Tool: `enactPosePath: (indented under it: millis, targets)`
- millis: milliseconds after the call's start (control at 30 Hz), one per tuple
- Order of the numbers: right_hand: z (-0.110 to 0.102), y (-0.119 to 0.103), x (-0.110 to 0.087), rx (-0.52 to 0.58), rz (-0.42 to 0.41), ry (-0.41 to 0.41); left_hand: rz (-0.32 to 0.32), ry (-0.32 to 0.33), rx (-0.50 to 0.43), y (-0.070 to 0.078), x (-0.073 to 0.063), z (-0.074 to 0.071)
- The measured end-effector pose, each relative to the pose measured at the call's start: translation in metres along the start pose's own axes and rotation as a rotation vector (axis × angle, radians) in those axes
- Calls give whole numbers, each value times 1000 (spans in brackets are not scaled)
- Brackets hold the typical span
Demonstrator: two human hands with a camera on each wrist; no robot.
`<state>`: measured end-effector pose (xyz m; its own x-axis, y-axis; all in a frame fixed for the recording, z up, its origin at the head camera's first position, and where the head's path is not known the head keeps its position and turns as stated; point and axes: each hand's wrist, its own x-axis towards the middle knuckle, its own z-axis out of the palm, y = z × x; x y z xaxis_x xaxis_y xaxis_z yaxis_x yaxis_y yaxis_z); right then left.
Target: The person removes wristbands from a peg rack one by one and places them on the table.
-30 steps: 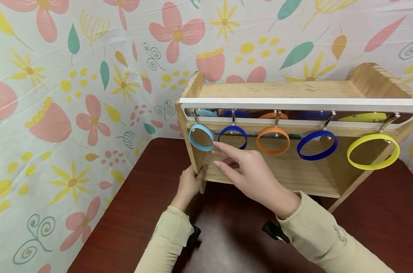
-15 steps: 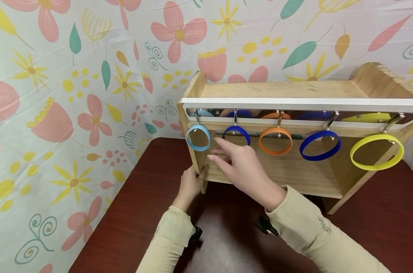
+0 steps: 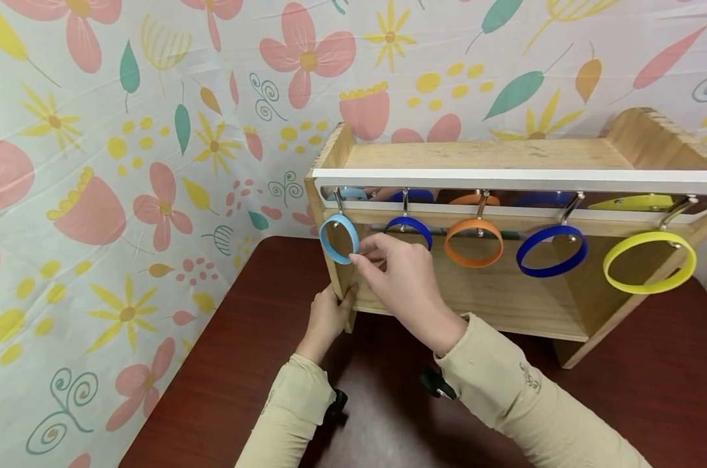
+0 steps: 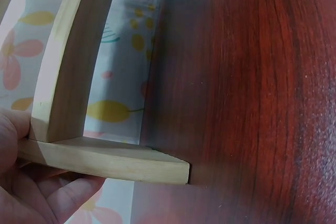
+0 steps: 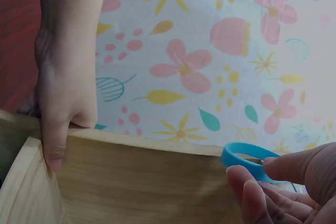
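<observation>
My right hand (image 3: 409,276) pinches the right edge of a light blue wristband (image 3: 323,246) between thumb and fingers. The band hangs from the leftmost metal hook (image 3: 338,201) on the front rail of a small wooden shelf (image 3: 470,156). In the right wrist view, the thumb lies at the band's (image 5: 228,156) near side with fingertips under it. My left hand (image 3: 324,316) grips the shelf's left side panel low down; in the left wrist view its thumb and fingers (image 4: 73,195) lie on either side of the wood (image 4: 105,158).
Along the same rail hang a dark blue band (image 3: 428,235), an orange band (image 3: 474,262), another dark blue band (image 3: 552,270) and a yellow band (image 3: 649,287). The shelf stands on a dark red-brown table (image 3: 213,364), with a flowered cloth (image 3: 172,195) behind and to the left.
My right hand has moved slightly left and its thumb and fingers have closed on the light blue band's edge. The band has swung a little on its hook. My left hand keeps its hold.
</observation>
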<state>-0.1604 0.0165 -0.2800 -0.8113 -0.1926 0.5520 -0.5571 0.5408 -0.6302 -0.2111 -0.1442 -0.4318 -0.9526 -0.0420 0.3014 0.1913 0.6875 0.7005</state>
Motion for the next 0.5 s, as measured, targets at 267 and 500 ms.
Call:
enactPosePath:
  millis: [267,500]
  targets:
    - [-2,-2,-4,36,-48,47,-6,-4,5,0,0,1]
    - [-5,-4,-6,117,-68,70,2,4,5,0,-1,0]
